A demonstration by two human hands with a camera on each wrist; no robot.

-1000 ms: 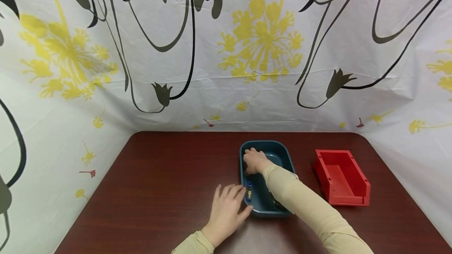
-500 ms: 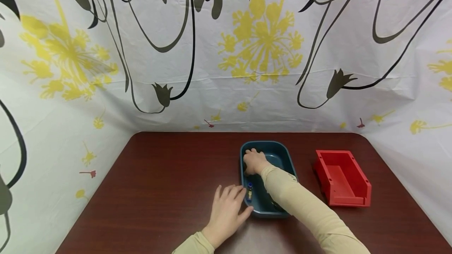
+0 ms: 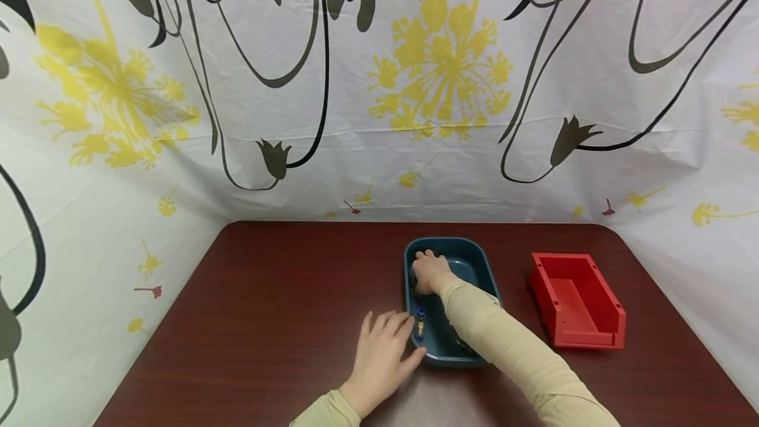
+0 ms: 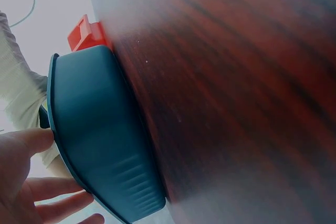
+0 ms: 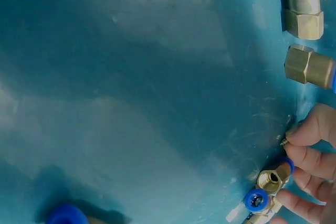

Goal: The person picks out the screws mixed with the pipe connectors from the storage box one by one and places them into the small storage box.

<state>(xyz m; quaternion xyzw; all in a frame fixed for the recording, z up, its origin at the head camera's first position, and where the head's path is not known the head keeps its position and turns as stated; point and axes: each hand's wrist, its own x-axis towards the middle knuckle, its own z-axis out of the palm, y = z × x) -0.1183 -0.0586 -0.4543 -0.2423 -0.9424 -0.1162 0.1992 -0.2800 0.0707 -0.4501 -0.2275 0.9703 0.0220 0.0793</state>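
Observation:
My right hand (image 3: 431,273) reaches down into a dark teal plastic tub (image 3: 435,331), near its left wall. In the right wrist view the thumb (image 5: 315,126) and index finger pinch a tiny brass threaded piece (image 5: 284,141), mostly hidden by the fingertips. Beside the other fingers lie brass fittings (image 5: 270,180) with blue collars. Two more brass fittings (image 5: 304,11) lie along the same side, and a blue-collared one (image 5: 66,215) is at the bottom edge. My left hand (image 3: 379,354) has its fingers spread, the fingertips and thumb touching the tub's rim (image 4: 70,169).
A red open-front bin (image 3: 575,302) stands right of the tub. Both sit on a dark reddish-brown table (image 3: 296,295). A patterned white cloth (image 3: 338,104) hangs behind and at the sides. The right sleeve (image 3: 510,341) crosses the tub's near right corner.

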